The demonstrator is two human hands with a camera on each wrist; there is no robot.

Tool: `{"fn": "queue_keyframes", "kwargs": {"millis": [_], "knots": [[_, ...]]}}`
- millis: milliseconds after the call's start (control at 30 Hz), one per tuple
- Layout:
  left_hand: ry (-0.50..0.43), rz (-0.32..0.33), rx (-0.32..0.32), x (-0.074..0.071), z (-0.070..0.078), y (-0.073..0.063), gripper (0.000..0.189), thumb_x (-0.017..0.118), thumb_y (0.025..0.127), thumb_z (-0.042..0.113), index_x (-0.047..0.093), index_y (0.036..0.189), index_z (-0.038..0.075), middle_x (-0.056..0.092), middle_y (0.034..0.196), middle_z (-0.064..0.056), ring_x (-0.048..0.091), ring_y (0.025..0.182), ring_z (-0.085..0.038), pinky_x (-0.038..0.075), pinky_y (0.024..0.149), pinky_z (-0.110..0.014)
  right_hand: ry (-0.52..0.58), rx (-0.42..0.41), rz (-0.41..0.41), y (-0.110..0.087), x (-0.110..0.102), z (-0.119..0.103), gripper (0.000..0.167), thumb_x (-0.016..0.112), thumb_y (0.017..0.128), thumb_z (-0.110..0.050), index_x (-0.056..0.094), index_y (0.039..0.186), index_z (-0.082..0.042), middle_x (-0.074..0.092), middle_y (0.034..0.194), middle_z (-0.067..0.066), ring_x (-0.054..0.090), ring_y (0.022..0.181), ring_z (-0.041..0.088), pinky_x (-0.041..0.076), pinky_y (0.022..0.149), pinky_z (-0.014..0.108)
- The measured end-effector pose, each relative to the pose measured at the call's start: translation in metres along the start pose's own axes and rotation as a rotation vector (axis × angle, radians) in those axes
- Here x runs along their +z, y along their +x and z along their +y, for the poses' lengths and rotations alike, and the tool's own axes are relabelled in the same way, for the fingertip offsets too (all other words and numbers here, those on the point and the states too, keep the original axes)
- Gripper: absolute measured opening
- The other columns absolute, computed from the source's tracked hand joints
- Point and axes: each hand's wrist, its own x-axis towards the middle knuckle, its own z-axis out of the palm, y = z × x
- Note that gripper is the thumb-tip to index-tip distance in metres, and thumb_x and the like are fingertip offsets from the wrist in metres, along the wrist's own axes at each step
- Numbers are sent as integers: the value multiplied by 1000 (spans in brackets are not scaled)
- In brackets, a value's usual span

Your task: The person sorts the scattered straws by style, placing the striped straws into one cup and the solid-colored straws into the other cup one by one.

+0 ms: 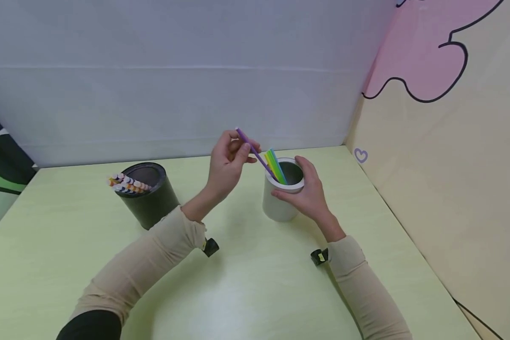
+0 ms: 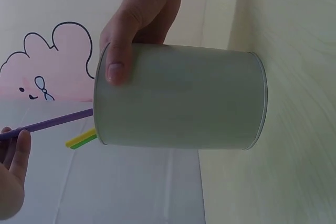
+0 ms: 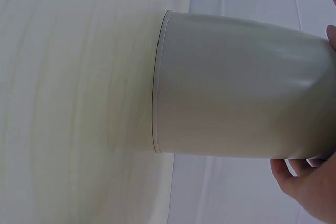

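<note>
My left hand [image 1: 227,163] pinches a slim purple straw [image 1: 262,161] between thumb and fingers. The straw slants down to the right, its lower end inside the mouth of a white cylindrical canister [image 1: 279,208]. Yellow, green and blue straws [image 1: 275,166] lean together against the canister's left inner rim. With its thumb in front and fingers round the far right side, my right hand [image 1: 308,193] grips the canister near the top. The canister stands upright on the table. In the left wrist view, the purple straw [image 2: 58,120] runs from the fingers to the canister's rim.
To the left stands a black cylindrical canister [image 1: 150,208], with a bundle of patterned white, orange and dark straws [image 1: 129,184] leaning out over its rim. The pale table [image 1: 221,293] meets a grey-white wall [image 1: 174,104] at the back and a cream wall [image 1: 442,189] on the right.
</note>
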Motion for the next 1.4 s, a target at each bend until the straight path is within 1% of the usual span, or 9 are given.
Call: {"fn": "queue_keyframes", "kwargs": {"millis": [100, 200, 267, 367, 500, 633, 900, 1167, 1400], "knots": [[17, 17, -53, 2, -5, -1, 12, 49, 99, 2, 47, 109, -5, 63, 105, -23, 65, 94, -26, 56, 78, -35, 0, -8, 2, 0, 1, 0, 98, 86, 69, -40, 33, 146, -11, 38, 146, 9, 39, 130, 26, 40, 102, 50], [70, 36, -110, 5, -9, -1, 14, 52, 98, 4, 50, 109, -4, 63, 106, -18, 63, 96, -23, 55, 79, -39, -1, -11, 4, 0, 1, -1, 98, 86, 69, -40, 33, 146, -11, 38, 146, 9, 39, 130, 25, 40, 102, 50], [118, 45, -147, 6, -12, -1, 16, 55, 97, 7, 53, 110, -2, 62, 108, -15, 61, 98, -21, 55, 80, -40, 0, -11, 6, 0, 1, -2, 98, 86, 69, -40, 32, 147, -12, 38, 145, 8, 39, 130, 25, 41, 102, 50], [180, 54, -192, 8, -16, -1, 19, 57, 97, 12, 56, 111, 0, 60, 109, -12, 58, 102, -20, 54, 79, -35, -4, -9, 7, 1, 2, -3, 98, 85, 70, -41, 32, 147, -14, 38, 145, 6, 38, 130, 24, 42, 101, 49], [230, 62, -247, 10, -25, 0, 20, 59, 96, 15, 58, 110, 1, 60, 109, -10, 56, 104, -20, 50, 78, -28, -7, -15, 12, 2, 2, -3, 97, 85, 70, -41, 32, 147, -14, 38, 145, 6, 39, 130, 23, 42, 101, 49], [259, 64, -291, 12, -32, -1, 19, 61, 95, 15, 60, 108, 2, 60, 108, -10, 56, 104, -20, 48, 78, -28, -7, -18, 12, 2, 2, -3, 97, 85, 70, -40, 33, 146, -13, 38, 145, 7, 39, 131, 24, 42, 101, 49], [292, 48, -326, 17, -46, -7, 19, 64, 92, 15, 62, 107, 3, 59, 110, -8, 57, 101, -20, 50, 80, -31, -1, -26, 10, 1, 2, -3, 97, 86, 69, -37, 33, 146, -12, 39, 145, 7, 40, 129, 24, 42, 101, 48], [315, 41, -342, 21, -58, -12, 21, 66, 91, 18, 63, 106, 4, 58, 112, -7, 58, 100, -20, 51, 81, -34, -5, -23, 11, 1, 2, 0, 96, 86, 69, -37, 33, 146, -12, 39, 144, 7, 40, 129, 24, 42, 100, 48], [337, 39, -355, 25, -63, -15, 19, 67, 89, 19, 64, 102, 4, 56, 111, -7, 58, 97, -21, 52, 80, -34, -6, -27, 14, 1, 0, 1, 96, 87, 68, -36, 34, 145, -11, 39, 145, 9, 41, 128, 25, 42, 99, 49]]}}
